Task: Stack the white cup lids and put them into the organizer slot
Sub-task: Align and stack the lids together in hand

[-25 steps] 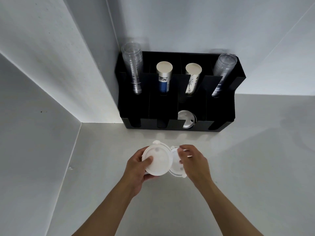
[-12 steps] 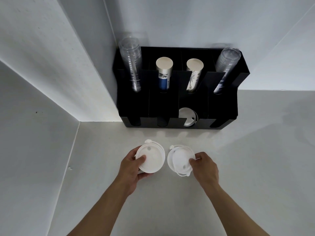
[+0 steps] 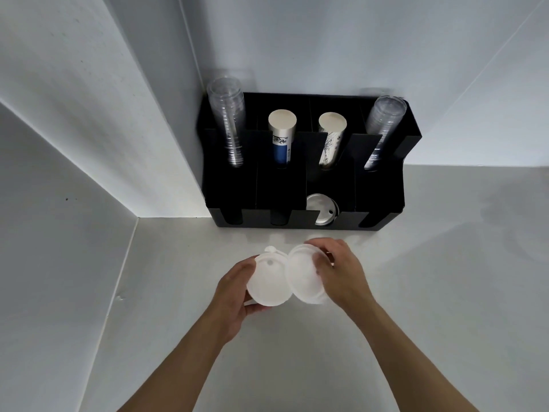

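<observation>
My left hand (image 3: 233, 295) grips a small stack of white cup lids (image 3: 268, 282), flat side facing me, above the counter. My right hand (image 3: 341, 272) holds another white lid (image 3: 303, 278) tilted on edge, its rim touching the right side of the left stack. The black organizer (image 3: 383, 191) stands against the wall just beyond my hands. Its front row has several slots; the third from the left holds white lids (image 3: 322, 208).
The organizer's back row carries two stacks of clear cups (image 3: 228, 120) at the ends and two stacks of paper cups (image 3: 281, 135) between them. A white wall panel (image 3: 89, 114) juts out on the left. The grey counter (image 3: 445, 292) stretches to the right.
Half a second ago the two lid groups were held apart. My right hand has swung its lid up and left against the left hand's stack.
</observation>
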